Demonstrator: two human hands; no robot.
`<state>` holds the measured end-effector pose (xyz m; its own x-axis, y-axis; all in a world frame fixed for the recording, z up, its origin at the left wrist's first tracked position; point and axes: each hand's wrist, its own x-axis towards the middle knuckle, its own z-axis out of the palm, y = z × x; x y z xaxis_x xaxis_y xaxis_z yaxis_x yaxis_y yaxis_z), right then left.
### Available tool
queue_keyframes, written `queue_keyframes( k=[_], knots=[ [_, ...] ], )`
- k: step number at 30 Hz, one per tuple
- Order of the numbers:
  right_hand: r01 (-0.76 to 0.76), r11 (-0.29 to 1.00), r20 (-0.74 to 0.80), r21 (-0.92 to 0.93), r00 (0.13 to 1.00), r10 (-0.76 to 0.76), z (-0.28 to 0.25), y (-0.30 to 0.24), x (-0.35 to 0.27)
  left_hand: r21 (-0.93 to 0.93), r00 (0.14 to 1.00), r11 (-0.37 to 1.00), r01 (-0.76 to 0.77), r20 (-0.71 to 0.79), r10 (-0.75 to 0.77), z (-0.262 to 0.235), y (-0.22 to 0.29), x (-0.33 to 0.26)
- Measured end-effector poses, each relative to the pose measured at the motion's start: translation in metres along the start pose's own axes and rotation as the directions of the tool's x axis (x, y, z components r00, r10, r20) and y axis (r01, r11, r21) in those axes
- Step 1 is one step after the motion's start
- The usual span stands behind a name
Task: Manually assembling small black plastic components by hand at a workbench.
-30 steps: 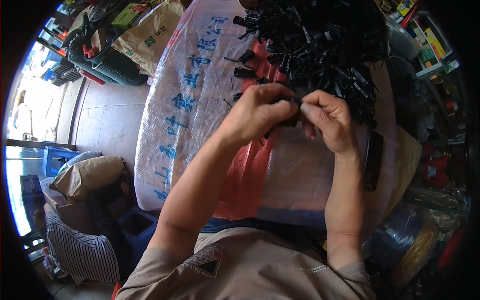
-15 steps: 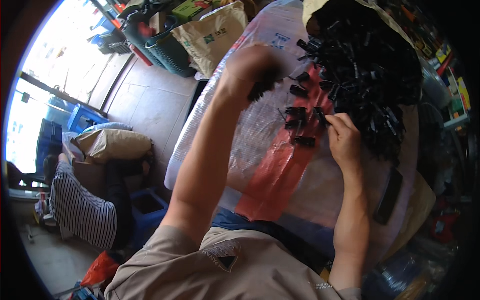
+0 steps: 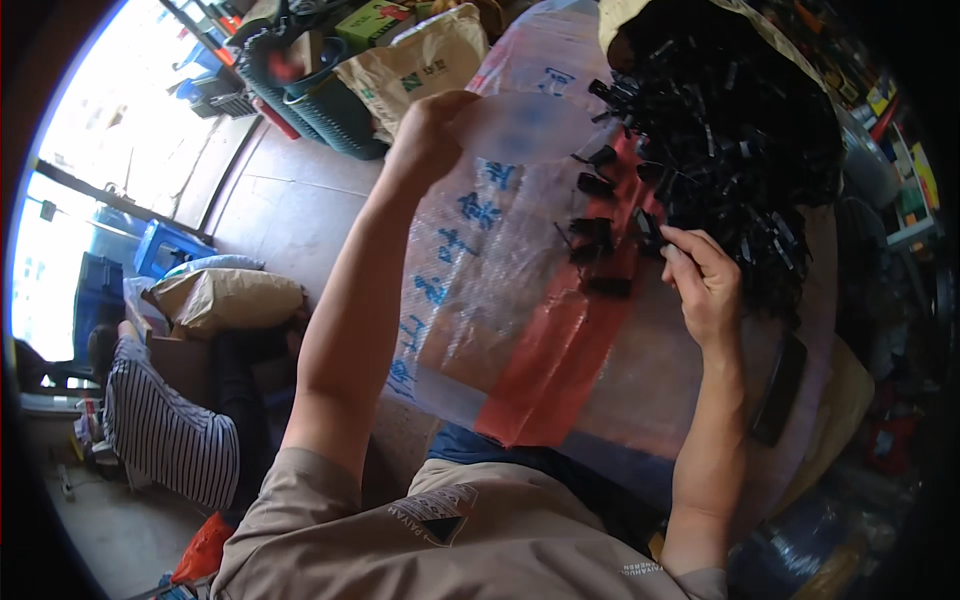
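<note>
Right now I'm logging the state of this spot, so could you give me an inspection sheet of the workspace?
Surface: white sack with a red stripe.
Job's things: black pile at upper right; some loose parts on or beside the stripe.
Clutter: dark oblong on the right.
Hands: left hand near the paper bag, contents unclear; right hand, fingertips at a black part, grip unclear.
Cables: nothing clearly seen.
Surroundings: person in stripes, blue stool.
</note>
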<state>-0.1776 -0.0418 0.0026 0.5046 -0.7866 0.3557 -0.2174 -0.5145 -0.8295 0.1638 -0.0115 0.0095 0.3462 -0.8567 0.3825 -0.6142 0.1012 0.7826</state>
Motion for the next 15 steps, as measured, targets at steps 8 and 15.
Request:
queue_keyframes(
  k=[8, 15],
  knots=[
    [0.263, 0.95, -0.159, -0.167, 0.944, -0.289, 0.011, -0.015, 0.0, -0.421, 0.892, 0.881, 0.218, 0.451, -0.005, 0.099, 0.104, -0.054],
    [-0.004, 0.912, -0.171, 0.41, 0.982, 0.081, -0.005, -0.012, 0.0, -0.522, 0.836, 0.794, 0.311, 0.548, 0.033, 0.103, 0.107, -0.064]
  ],
)
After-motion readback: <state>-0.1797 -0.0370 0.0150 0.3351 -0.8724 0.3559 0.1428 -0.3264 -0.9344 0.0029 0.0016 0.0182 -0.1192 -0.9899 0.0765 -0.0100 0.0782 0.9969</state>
